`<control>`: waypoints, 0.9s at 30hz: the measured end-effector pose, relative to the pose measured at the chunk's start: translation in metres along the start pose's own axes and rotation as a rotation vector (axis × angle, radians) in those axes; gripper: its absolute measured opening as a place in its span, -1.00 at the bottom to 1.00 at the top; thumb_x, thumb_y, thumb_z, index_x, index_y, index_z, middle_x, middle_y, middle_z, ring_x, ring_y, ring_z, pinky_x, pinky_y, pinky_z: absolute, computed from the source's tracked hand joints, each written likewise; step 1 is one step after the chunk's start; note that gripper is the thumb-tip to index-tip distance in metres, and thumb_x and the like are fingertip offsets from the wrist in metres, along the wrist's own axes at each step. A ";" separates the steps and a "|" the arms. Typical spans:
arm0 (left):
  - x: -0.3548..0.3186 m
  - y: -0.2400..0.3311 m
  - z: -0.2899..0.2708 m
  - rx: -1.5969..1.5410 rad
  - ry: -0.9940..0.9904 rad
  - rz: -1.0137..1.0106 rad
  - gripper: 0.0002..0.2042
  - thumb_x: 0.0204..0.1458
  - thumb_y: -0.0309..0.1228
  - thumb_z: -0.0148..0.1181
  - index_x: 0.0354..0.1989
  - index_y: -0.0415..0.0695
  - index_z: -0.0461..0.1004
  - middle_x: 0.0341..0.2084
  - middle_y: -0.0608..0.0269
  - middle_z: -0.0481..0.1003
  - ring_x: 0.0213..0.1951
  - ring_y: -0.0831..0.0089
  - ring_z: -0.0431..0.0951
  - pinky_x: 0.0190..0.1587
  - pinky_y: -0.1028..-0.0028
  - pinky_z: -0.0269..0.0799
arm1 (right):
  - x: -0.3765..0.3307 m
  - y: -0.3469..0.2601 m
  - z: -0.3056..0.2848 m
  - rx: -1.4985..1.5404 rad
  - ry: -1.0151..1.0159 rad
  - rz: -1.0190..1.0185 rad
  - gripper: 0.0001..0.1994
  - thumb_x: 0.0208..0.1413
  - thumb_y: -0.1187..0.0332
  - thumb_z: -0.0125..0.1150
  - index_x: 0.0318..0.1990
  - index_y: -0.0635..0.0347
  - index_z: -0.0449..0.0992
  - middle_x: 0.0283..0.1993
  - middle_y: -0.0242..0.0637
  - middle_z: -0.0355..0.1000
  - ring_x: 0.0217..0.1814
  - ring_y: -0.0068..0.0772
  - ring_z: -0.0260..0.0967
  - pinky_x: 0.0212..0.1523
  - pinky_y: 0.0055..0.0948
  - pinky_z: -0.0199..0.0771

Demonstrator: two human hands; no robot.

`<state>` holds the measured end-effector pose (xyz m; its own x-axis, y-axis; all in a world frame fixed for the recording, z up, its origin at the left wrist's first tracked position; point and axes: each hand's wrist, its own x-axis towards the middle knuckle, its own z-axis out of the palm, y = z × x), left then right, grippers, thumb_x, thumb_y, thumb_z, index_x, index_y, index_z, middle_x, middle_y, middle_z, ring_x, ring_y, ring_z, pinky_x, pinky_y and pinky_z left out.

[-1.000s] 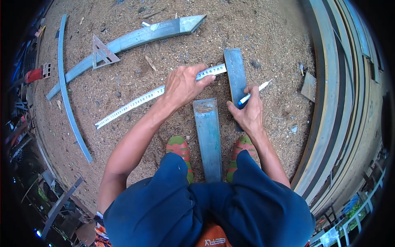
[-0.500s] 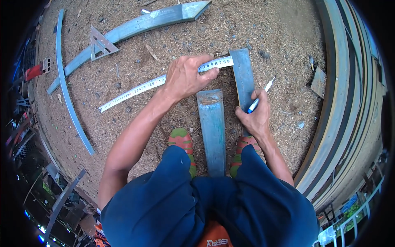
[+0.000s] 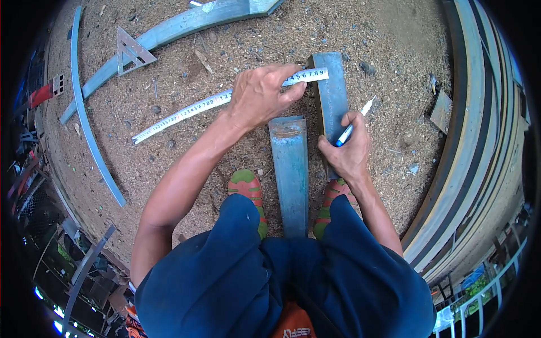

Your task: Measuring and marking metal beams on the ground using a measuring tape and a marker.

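Left hand [image 3: 265,93]: thumb and fingers pinching a white measuring strip [image 3: 197,108] with black graduations. Strip runs from low left on the ground side, under the hand, to its right end, which overlaps the upper end of a short grey metal bar [image 3: 336,93]; whether strip and bar touch cannot be told. Right hand [image 3: 349,149]: fingers curled around a white marker [image 3: 345,135], blue end toward the bar's face, pale pointed end directed up and right; thumb lies at the bar's left edge. Short bar lies right of centre, its near end close to the right shoe [image 3: 333,194]. A second metal bar [image 3: 290,174] lies between the two shoes, apart from the short one. Upper left: a long metal tube [image 3: 186,25], with a triangular square [image 3: 145,55] lying against it, and a thin metal strip [image 3: 84,107] crossing near the tube's lower end. Right side: several long metal beams [image 3: 470,129] lying side by side, curved by the lens. Gritty brown ground [image 3: 389,56] beneath.
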<state>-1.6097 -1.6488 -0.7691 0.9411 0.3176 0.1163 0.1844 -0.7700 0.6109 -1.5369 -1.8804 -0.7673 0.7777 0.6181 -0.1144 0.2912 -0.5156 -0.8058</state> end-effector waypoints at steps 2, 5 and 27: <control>0.003 -0.002 0.000 0.010 -0.027 0.015 -0.68 0.18 -0.15 0.24 -0.12 -0.16 0.66 -0.43 0.00 0.65 -0.49 0.12 0.68 -0.43 0.19 0.62 | 0.001 0.001 0.001 -0.005 -0.015 -0.016 -0.53 -0.17 0.46 0.45 -0.16 0.15 0.24 -0.44 -0.27 0.27 -0.49 -0.36 0.27 -0.43 -0.30 0.38; 0.010 -0.004 0.002 0.039 -0.043 0.025 -0.67 0.18 -0.14 0.23 -0.10 -0.15 0.65 -0.41 0.00 0.66 -0.45 0.12 0.69 -0.41 0.18 0.63 | 0.002 0.000 -0.003 0.003 -0.026 0.005 -0.53 -0.15 0.47 0.44 -0.15 0.16 0.23 -0.48 -0.27 0.27 -0.53 -0.37 0.29 -0.47 -0.31 0.37; 0.030 0.000 0.008 0.144 -0.038 0.095 -0.71 0.18 -0.15 0.22 -0.11 -0.09 0.65 -0.37 0.02 0.67 -0.40 0.09 0.71 -0.35 0.14 0.64 | -0.001 0.005 0.001 0.001 0.002 -0.063 -0.56 -0.12 0.48 0.41 -0.15 0.18 0.24 -0.39 -0.17 0.29 -0.48 -0.24 0.33 -0.42 -0.25 0.41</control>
<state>-1.5791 -1.6431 -0.7716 0.9657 0.2206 0.1371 0.1300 -0.8675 0.4801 -1.5367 -1.8831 -0.7718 0.7590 0.6482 -0.0618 0.3392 -0.4746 -0.8122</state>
